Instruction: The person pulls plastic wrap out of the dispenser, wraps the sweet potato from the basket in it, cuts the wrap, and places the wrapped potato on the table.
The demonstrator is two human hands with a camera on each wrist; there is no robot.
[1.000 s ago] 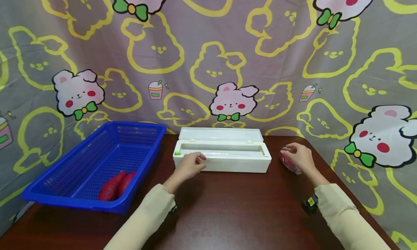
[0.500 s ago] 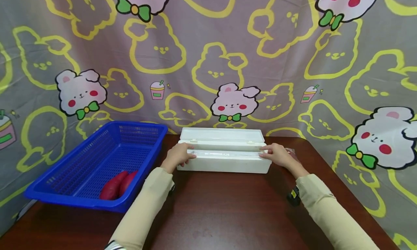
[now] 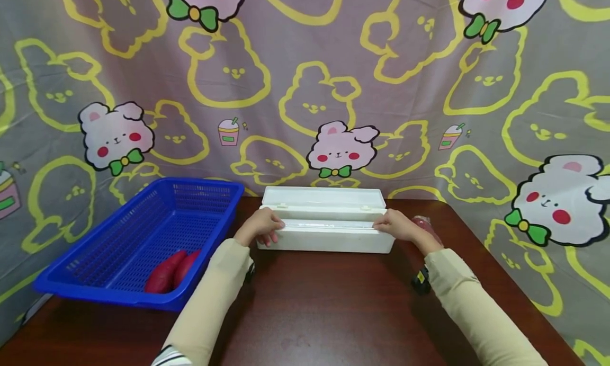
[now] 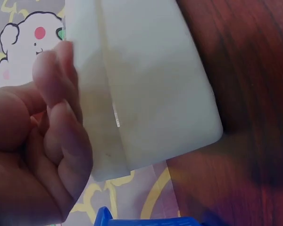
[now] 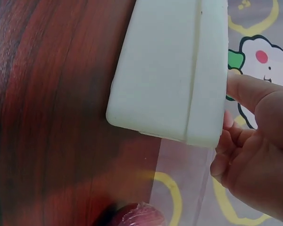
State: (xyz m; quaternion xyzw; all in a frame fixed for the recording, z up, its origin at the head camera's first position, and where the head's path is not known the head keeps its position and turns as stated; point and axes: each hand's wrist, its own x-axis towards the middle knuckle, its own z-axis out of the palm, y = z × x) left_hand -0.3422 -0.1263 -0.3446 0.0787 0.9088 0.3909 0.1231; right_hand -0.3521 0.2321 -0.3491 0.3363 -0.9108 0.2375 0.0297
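Observation:
A white cling film dispenser [image 3: 329, 242] stands at the back middle of the table, its lid [image 3: 324, 196] tipped back. Across its opening lies clear cling film [image 3: 324, 225]. At the left end of the opening, my left hand [image 3: 261, 226] pinches the film's edge between thumb and index finger, the other fingers curled. My right hand [image 3: 396, 226] pinches the same edge at the right end. Both wrist views show the dispenser's pale outer wall, with the left hand [image 4: 47, 136] and right hand [image 5: 254, 136] at its upper edge; the pinched film is hidden there.
On the left is a blue plastic basket [image 3: 109, 298] with red sweet potatoes [image 3: 164, 273] in its near corner. A red sweet potato wrapped in film [image 3: 425, 225] lies behind my right wrist. A patterned curtain [image 3: 410, 48] hangs behind the dark wooden table [image 3: 324, 313].
My right hand has left the wrapped sweet potato and moved left to the dispenser. My left hand has shifted slightly left along the opening. Both hands now pinch the film's edge.

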